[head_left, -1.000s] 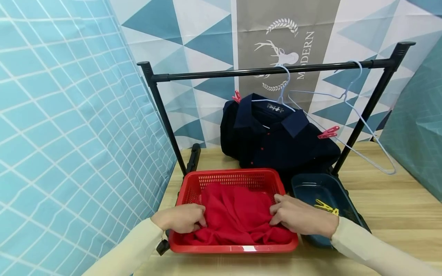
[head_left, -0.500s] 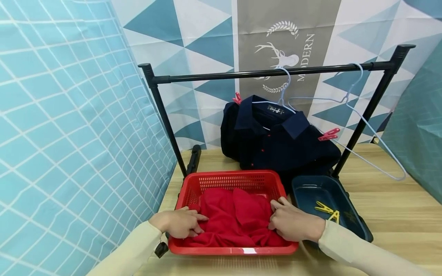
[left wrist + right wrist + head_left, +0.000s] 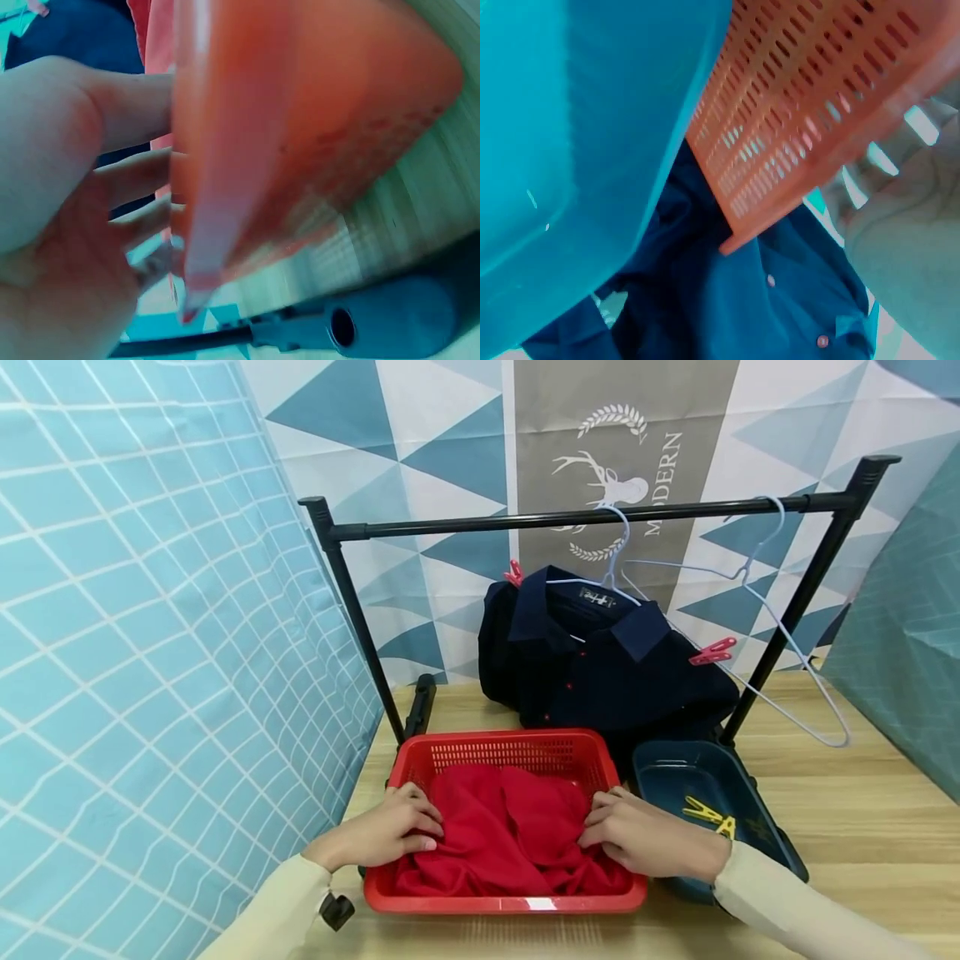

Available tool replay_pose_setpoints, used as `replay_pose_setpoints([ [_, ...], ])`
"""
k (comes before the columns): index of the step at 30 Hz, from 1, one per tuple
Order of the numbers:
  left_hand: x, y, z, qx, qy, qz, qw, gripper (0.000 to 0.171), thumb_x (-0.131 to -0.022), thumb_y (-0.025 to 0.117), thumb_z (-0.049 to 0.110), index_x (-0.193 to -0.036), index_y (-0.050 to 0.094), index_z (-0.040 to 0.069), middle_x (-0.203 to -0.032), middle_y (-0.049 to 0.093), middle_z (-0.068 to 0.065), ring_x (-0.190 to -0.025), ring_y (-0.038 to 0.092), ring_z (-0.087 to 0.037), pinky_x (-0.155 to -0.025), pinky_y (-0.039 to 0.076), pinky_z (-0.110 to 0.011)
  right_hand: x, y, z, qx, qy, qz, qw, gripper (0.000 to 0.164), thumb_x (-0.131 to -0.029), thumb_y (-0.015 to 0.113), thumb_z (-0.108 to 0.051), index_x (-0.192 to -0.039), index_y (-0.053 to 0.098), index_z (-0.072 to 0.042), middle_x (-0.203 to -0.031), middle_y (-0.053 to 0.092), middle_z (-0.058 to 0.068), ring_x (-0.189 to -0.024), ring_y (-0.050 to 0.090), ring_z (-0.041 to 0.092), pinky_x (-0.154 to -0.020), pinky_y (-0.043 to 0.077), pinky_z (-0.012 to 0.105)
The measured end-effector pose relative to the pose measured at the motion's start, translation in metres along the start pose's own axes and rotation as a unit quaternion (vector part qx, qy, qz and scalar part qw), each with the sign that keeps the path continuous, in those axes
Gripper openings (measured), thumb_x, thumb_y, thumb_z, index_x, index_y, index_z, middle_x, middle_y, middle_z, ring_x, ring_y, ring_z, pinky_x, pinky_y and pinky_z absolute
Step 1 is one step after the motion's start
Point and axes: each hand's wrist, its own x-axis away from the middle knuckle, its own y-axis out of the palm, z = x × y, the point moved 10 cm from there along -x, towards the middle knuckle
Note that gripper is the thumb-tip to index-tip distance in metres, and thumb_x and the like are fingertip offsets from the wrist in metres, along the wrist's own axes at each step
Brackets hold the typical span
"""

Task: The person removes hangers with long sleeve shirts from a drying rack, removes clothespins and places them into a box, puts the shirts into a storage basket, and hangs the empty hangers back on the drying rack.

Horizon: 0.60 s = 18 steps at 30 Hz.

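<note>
Left hand [image 3: 385,828] shifted leftward, fingers spread | red cloth [image 3: 483,835] between hands | right hand [image 3: 643,835]: grip unclear

Black rack [image 3: 450,525] — navy shirt [image 3: 603,668] hung up, pale hanger [image 3: 745,574] at right. Blue tray [image 3: 675,768] near right — yellow clip [image 3: 705,812] inside.

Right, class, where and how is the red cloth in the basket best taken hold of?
Probably pinch the folded-over flap, coming from above: the red cloth lies crumpled, that flap's edge looks loose near the middle, and the red basket walls in every side.
</note>
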Motion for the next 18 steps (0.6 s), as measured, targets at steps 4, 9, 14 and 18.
replay_pose_setpoints([
  [4, 0.007, -0.017, -0.012, 0.003, -0.019, 0.099, 0.9949, 0.010, -0.091, 0.080, 0.017, -0.101, 0.080, 0.017, -0.111, 0.068, 0.003, -0.107, 0.049, -0.016, -0.091, 0.044, -0.041, 0.003, -0.011, 0.010, -0.038, 0.039, 0.003, 0.998, 0.033, -0.092, 0.072, 0.000, -0.114, 0.078, -0.024, -0.124, 0.068, -0.004, -0.112, 0.061, 0.014, -0.093, 0.056, 0.037],
  [9, 0.020, -0.033, -0.033, 0.008, -0.086, 0.199, 0.9762, 0.012, -0.086, 0.085, 0.011, -0.094, 0.078, 0.016, -0.098, 0.062, 0.008, -0.089, 0.055, -0.010, -0.076, 0.053, -0.031, 0.005, -0.031, 0.016, -0.061, 0.046, 0.045, 0.996, 0.033, -0.091, 0.073, 0.003, -0.114, 0.077, -0.020, -0.127, 0.067, 0.001, -0.109, 0.064, 0.016, -0.088, 0.058, 0.031],
  [14, 0.039, -0.045, -0.057, 0.015, -0.164, 0.274, 0.9475, 0.015, -0.086, 0.084, 0.010, -0.088, 0.070, 0.016, -0.076, 0.058, 0.011, -0.064, 0.051, -0.004, -0.058, 0.047, -0.025, 0.011, -0.051, 0.022, -0.059, 0.045, 0.092, 0.993, 0.034, -0.091, 0.072, 0.005, -0.115, 0.076, -0.018, -0.122, 0.069, -0.001, -0.102, 0.066, 0.012, -0.082, 0.058, 0.026],
  [18, 0.052, -0.043, -0.075, 0.029, -0.228, 0.268, 0.9354, 0.018, -0.092, 0.079, 0.019, -0.086, 0.063, 0.015, -0.065, 0.051, 0.009, -0.055, 0.047, -0.005, -0.051, 0.041, -0.025, 0.020, -0.068, 0.029, -0.051, 0.052, 0.124, 0.990, 0.035, -0.091, 0.072, 0.005, -0.115, 0.075, -0.020, -0.117, 0.069, -0.006, -0.098, 0.065, 0.008, -0.078, 0.058, 0.024],
])
